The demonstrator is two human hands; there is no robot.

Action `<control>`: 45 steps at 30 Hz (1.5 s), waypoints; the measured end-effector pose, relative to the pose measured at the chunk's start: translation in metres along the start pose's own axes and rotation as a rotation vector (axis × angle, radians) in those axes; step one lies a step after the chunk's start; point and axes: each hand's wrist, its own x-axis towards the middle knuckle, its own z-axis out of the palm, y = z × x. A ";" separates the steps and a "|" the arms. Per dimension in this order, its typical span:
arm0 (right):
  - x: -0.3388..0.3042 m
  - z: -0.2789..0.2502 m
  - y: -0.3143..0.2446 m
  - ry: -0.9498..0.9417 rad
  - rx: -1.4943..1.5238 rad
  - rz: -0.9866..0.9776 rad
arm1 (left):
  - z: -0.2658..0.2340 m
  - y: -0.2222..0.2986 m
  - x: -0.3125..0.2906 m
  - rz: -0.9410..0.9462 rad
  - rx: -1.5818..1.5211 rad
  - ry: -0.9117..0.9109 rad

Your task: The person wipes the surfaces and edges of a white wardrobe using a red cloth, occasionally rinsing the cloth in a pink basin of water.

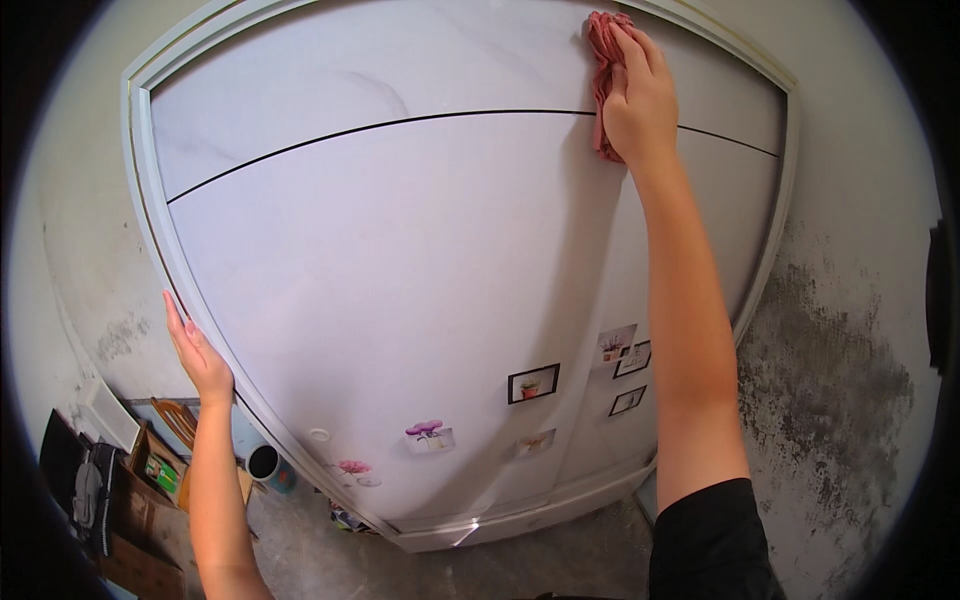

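A tall white wardrobe (380, 250) fills the middle of the head view, with a thin black line running across its upper part. High on its front, right of the middle, my right hand (645, 105) grips a crumpled reddish-pink cloth (602, 75) and presses it against the panel across that line. My left hand (203, 358) lies along the left edge of the wardrobe's white frame (141, 170), its fingers stretched out and holding nothing. Flower and framed-plant pictures, such as a small black-framed plant picture (533, 384), decorate the lower doors.
Dark mould-like stains (825, 390) mark the wall at right. At lower left stand a wooden chair (175, 420), a dark cup-shaped bin (268, 466) and a wooden crate (155, 465) with a green item inside. Grey floor (310, 560) shows below the wardrobe.
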 end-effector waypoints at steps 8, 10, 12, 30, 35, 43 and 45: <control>0.011 0.003 -0.001 -0.015 -0.004 0.011 | 0.003 0.001 -0.003 0.009 0.029 0.017; -0.004 0.002 0.007 -0.031 -0.035 -0.033 | 0.002 0.002 -0.003 -0.003 0.025 0.020; 0.006 0.001 0.007 -0.036 -0.004 -0.002 | -0.003 0.000 0.001 0.001 0.022 0.024; 0.024 0.002 0.018 -0.024 0.063 -0.044 | 0.001 0.002 -0.001 -0.020 0.012 0.006; 0.001 -0.003 0.014 -0.052 -0.038 0.010 | 0.000 0.004 0.000 0.004 0.060 0.004; 0.016 -0.008 0.008 -0.100 -0.014 -0.018 | -0.002 0.001 -0.002 -0.003 0.019 0.016; -0.001 -0.003 0.014 -0.068 -0.051 -0.019 | 0.001 0.001 -0.002 -0.006 0.023 0.017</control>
